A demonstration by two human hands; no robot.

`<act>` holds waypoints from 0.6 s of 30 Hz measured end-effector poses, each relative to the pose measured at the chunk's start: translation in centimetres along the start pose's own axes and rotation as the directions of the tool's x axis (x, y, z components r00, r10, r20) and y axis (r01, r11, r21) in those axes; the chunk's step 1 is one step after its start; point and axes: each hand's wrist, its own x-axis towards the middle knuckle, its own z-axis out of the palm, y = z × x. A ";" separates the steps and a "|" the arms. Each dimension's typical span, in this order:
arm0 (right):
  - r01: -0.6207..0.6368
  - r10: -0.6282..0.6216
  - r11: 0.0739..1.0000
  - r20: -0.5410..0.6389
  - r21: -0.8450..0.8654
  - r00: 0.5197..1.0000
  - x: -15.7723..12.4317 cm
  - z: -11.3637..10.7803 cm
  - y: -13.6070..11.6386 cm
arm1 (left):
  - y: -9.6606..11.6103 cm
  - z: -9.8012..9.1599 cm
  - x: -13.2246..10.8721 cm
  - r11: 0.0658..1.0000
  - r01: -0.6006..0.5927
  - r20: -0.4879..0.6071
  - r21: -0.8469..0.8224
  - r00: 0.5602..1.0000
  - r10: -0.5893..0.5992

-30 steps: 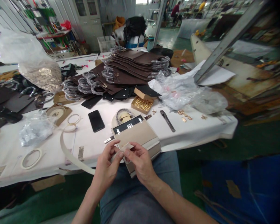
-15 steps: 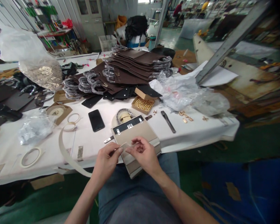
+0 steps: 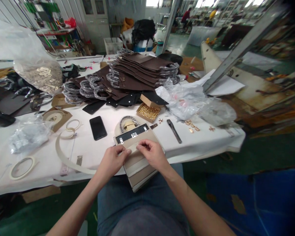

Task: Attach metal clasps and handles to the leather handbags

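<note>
A beige handbag (image 3: pixel 140 160) lies over the table's front edge and my lap. Its black panel (image 3: pixel 127 135) carries small white pieces with metal fittings, and a wrapped handle (image 3: pixel 126 122) stands behind it. My left hand (image 3: pixel 116 158) and my right hand (image 3: pixel 151 152) are both pinched over the bag, just below the panel. Between their fingertips runs a short pale strip of tape (image 3: pixel 134 149), held at both ends. Its edges blend with the bag, so whether it touches the bag cannot be told. A long beige band (image 3: pixel 66 160) curves beneath my left forearm.
To the left lie a phone (image 3: pixel 98 127), tape rolls (image 3: pixel 22 167) and a plastic bag (image 3: pixel 29 135). Behind the handbag stands a box of gold studs (image 3: pixel 148 112). A cutter knife (image 3: pixel 174 131) and gold fittings (image 3: pixel 191 125) are at right. Brown bag pieces (image 3: pixel 137 70) are stacked farther back.
Both hands have moved up the bag, nearer the black panel, and the strip has come down close to its surface. The bag's lower flap now sits differently. The view has shifted slightly.
</note>
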 end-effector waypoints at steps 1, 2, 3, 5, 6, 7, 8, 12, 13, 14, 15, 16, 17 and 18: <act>0.016 -0.017 0.999 -0.030 -0.052 0.999 0.6 0.0 0.0 | 0.1 0.1 0.8 1.000 -0.001 -0.013 0.013 1.000 0.001; 0.032 -0.040 0.993 -0.066 -0.116 0.997 1.3 0.0 0.0 | 0.2 0.1 1.7 0.999 -0.006 -0.034 0.033 0.999 0.007; 0.044 -0.064 0.982 -0.102 -0.185 0.993 2.1 0.1 -0.1 | 0.3 0.2 2.7 0.998 -0.012 -0.064 0.063 0.998 0.016; 0.053 -0.106 0.949 -0.156 -0.312 0.982 3.7 0.3 -0.4 | 0.5 0.4 4.6 0.987 -0.011 -0.128 0.159 0.991 0.031; 0.050 -0.118 0.931 -0.168 -0.362 0.979 4.4 0.4 -0.5 | 0.7 0.5 5.4 0.976 0.002 -0.157 0.217 0.987 0.033; 0.044 -0.122 0.915 -0.171 -0.401 0.978 5.1 0.5 -0.5 | 0.8 0.5 6.1 0.961 0.024 -0.178 0.277 0.984 0.027; 0.037 -0.121 0.900 -0.168 -0.434 0.978 5.6 0.7 -0.4 | 0.9 0.6 6.6 0.940 0.051 -0.195 0.336 0.981 0.017; 0.014 -0.113 0.859 -0.162 -0.512 0.980 6.6 1.1 0.2 | 1.2 0.8 7.5 0.848 0.113 -0.221 0.518 0.975 0.006; 0.014 -0.116 0.854 -0.163 -0.521 0.980 6.6 1.2 0.3 | 1.2 0.8 7.5 0.832 0.118 -0.219 0.541 0.976 0.004; 0.017 -0.118 0.851 -0.160 -0.525 0.980 6.6 1.2 0.4 | 1.2 0.7 7.5 0.824 0.121 -0.214 0.554 0.977 0.000; 0.020 -0.119 0.849 -0.154 -0.527 0.981 6.5 1.2 0.4 | 1.1 0.7 7.5 0.820 0.124 -0.205 0.558 0.979 -0.008; 0.022 -0.118 0.848 -0.149 -0.529 0.982 6.5 1.2 0.3 | 1.0 0.6 7.6 0.821 0.125 -0.198 0.557 0.980 -0.014; 0.022 -0.118 0.847 -0.146 -0.531 0.982 6.5 1.2 0.2 | 1.0 0.5 7.6 0.823 0.126 -0.195 0.554 0.981 -0.018; 0.019 -0.115 0.845 -0.146 -0.534 0.983 6.4 1.3 0.1 | 0.9 0.5 7.7 0.824 0.125 -0.193 0.553 0.981 -0.020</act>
